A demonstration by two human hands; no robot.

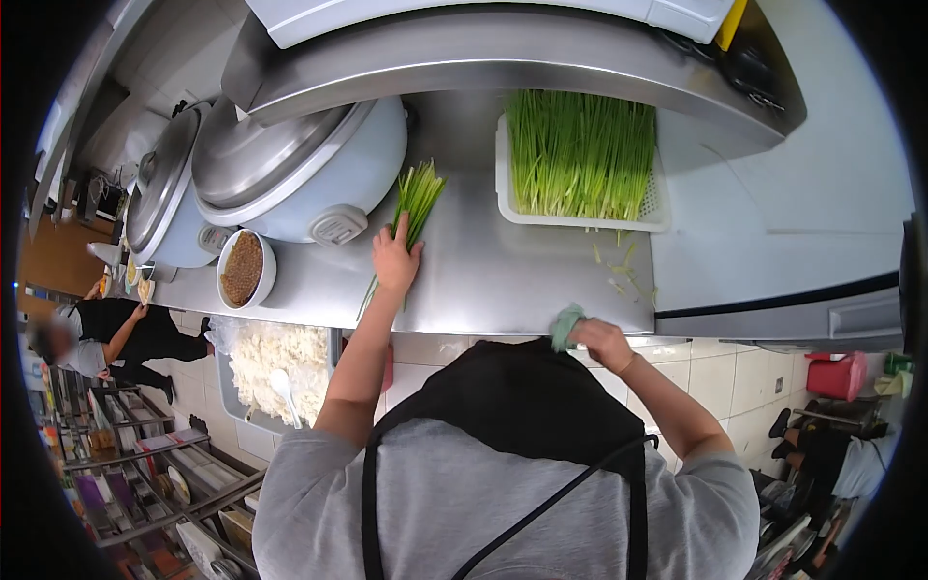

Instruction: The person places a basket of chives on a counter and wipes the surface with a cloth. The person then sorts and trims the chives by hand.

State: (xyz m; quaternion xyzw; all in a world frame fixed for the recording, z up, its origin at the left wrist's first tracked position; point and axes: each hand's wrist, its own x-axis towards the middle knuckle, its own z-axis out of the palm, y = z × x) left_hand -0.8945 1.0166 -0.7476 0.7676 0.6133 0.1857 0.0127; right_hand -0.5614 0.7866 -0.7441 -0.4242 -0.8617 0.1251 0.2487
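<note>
My left hand (pixel 394 266) lies over a bunch of chives (pixel 418 198) on the steel desk (pixel 503 280), thumb out to one side, probably to keep the stalks together; I can't tell whether its fingers clamp them. My right hand (pixel 604 343) has its fingers closed around a crumpled green cloth (pixel 566 327) by the near edge. More chives fill the white basket (pixel 585 223), aligned, likely for tidiness. The rice cooker's front panel (pixel 338 225) bears printing too small to read.
</note>
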